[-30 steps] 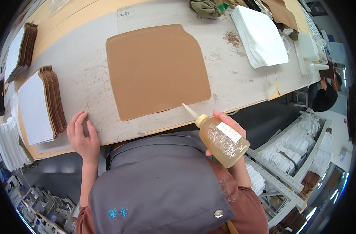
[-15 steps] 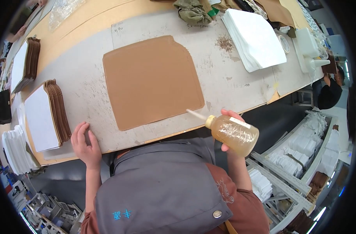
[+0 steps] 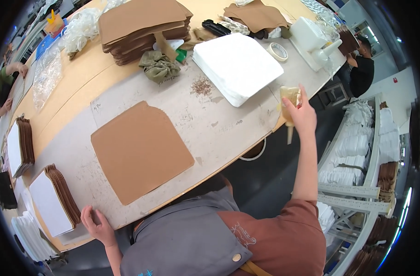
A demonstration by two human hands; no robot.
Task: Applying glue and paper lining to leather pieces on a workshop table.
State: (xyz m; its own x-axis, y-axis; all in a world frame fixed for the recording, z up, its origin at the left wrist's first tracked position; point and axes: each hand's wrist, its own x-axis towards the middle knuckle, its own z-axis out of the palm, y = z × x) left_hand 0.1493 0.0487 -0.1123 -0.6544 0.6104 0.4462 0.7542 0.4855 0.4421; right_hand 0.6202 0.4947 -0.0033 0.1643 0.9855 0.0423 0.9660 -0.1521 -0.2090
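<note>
My right hand [image 3: 304, 116] is wrapped around a clear squeeze bottle [image 3: 290, 94] of amber liquid, likely glue. The bottle is tipped over at the table's right front edge, its pale thin nozzle pointing downward. On the grey work surface in front of me lies a flat brown panel [image 3: 143, 154], leather-like, with a notched far corner. My left hand [image 3: 98, 226] rests at the near table edge with fingers apart and holds nothing. Just left of it stands a stack of brown pieces [image 3: 65, 195] with a white sheet [image 3: 50, 204] against its side.
A white sheet stack [image 3: 237, 66] and a tape roll [image 3: 277, 52] lie near my right hand. Farther back are a tall brown stack [image 3: 143, 23], a crumpled olive cloth [image 3: 158, 66] and a white container [image 3: 308, 32]. Shelving [image 3: 357, 188] stands at right; other people work nearby.
My right hand has carried the bottle away from the brown panel, out to the right, and turned its nozzle downward. The view has swung right; my left hand stays at the table edge.
</note>
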